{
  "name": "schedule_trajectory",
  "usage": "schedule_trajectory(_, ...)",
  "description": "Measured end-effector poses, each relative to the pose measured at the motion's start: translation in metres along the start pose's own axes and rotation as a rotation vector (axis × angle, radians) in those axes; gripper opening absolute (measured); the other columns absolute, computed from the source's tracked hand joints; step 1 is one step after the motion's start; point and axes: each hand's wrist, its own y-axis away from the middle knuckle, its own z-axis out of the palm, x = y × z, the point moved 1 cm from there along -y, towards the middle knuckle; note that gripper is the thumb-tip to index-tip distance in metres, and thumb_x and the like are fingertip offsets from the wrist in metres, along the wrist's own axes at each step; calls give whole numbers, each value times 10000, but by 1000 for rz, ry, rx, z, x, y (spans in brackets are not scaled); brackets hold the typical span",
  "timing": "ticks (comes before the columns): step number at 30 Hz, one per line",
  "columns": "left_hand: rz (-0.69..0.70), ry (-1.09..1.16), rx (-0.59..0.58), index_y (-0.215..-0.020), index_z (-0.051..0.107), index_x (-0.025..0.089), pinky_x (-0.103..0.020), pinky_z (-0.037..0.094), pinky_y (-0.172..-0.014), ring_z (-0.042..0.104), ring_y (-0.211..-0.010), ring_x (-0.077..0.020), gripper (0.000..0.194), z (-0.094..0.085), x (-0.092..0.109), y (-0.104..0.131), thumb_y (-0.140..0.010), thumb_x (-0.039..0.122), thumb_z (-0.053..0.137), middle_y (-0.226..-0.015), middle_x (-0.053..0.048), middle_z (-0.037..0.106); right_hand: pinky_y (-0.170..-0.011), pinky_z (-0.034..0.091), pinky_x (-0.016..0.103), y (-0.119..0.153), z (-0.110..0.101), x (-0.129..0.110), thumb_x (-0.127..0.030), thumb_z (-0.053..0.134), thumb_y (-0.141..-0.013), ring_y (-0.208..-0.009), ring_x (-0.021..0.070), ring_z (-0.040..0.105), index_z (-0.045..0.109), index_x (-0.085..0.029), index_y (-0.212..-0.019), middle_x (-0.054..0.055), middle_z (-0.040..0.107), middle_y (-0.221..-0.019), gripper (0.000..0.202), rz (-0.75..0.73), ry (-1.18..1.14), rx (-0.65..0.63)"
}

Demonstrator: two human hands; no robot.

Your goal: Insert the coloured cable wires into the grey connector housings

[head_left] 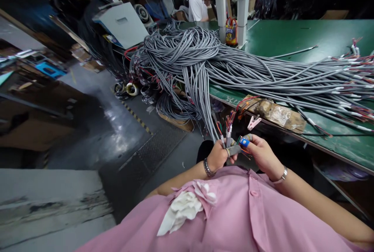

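Left hand (219, 157) closed round grey cables (228, 132), long axis near upright, ends up; right hand (263, 155) just beside, fingertips pinching thin wires (247, 151).

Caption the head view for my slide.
Left grip holding gray cable ends, right grip close by at thin colored wires, beside a green workbench piled with more gray cables.

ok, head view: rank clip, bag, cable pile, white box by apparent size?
Largest to smallest:
1. cable pile
2. white box
3. bag
4. clip
Apparent size only; the clip sits nearer the camera than the bag.
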Motion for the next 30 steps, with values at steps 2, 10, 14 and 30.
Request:
schedule_trajectory(2, 30, 48, 66, -611, 571, 126, -196, 365, -387, 472, -383, -73, 379, -1, -1, 0, -730, 471, 675, -519, -9, 579, -540, 373, 248, 0, -2, 1, -385, 699, -768, -535, 104, 475, 591, -186, -747, -18, 582, -620, 228, -38, 41, 47)
schedule_trajectory(10, 105, 142, 159, -611, 582, 122, -196, 350, -387, 482, -395, -74, 329, 2, -4, -3, -753, 406, 667, -551, -20, 602, -575, 378, 245, 0, -4, 3, -311, 713, -743, -571, 95, 449, 611, -183, -710, -25, 563, -655, 166, -51, -22, 127)
schedule_trajectory(14, 86, 149, 113, -607, 574, 125, -196, 333, -363, 460, -365, -73, 319, 1, -3, -2, -740, 395, 679, -520, -8, 585, -546, 379, 243, -3, -8, -2, -310, 699, -749, -557, 103, 454, 603, -187, -696, -30, 521, -602, 165, 31, -184, 69)
schedule_trajectory(30, -76, -24, -82, -556, 580, 110, -202, 360, -366, 451, -351, -81, 347, -2, -8, -6, -692, 404, 703, -451, -8, 540, -551, 465, 266, -17, -2, -13, -276, 744, -669, -537, 138, 596, 577, -172, -687, -12, 632, -600, 197, 116, 24, -165)
